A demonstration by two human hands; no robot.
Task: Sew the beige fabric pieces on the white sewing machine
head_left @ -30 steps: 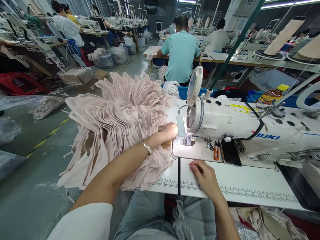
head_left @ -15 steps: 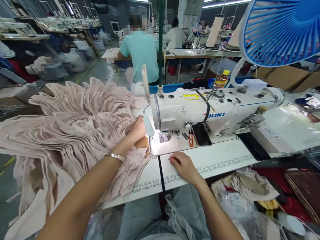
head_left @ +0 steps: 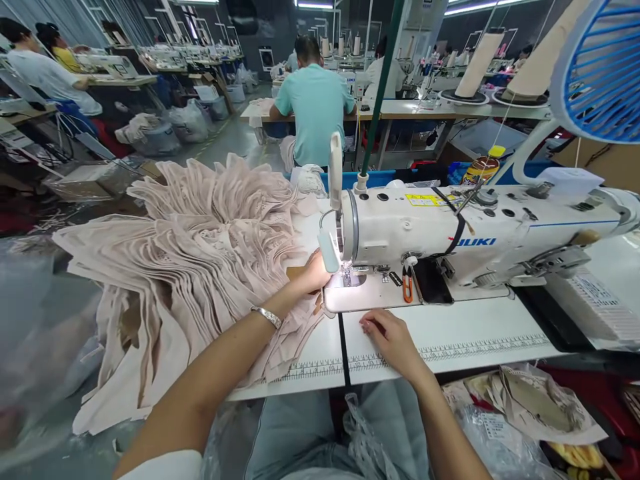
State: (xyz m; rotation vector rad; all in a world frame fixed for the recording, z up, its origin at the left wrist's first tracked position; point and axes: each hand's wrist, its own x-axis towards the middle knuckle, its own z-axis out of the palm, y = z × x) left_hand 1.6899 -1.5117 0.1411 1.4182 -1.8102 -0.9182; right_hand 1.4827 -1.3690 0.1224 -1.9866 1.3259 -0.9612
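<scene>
My left hand [head_left: 314, 272] reaches to the left side of the needle area of a white sewing machine [head_left: 385, 230]. Its fingertips are hidden behind the small pale lamp [head_left: 329, 252], so their hold cannot be made out. Just left of that hand spreads a big pile of pale pink fabric pieces [head_left: 200, 260], fanned in layers over the table's edge. My right hand [head_left: 393, 337] rests on the white tabletop in front of the machine bed, fingers curled in, with nothing visible in them. Orange-handled thread snips [head_left: 407, 287] lie on the machine bed.
A ruler strip [head_left: 480, 345] runs along the table's front edge. At upper right are a blue fan [head_left: 605, 80] and thread cones [head_left: 480, 67]. A bag of fabric scraps [head_left: 535, 407] sits below right. A person in a turquoise shirt [head_left: 315, 100] sits ahead, facing away.
The view has swung left, so the machine and the pile appear farther right. My left hand has shifted slightly toward the needle; my right hand stays at the same spot on the table.
</scene>
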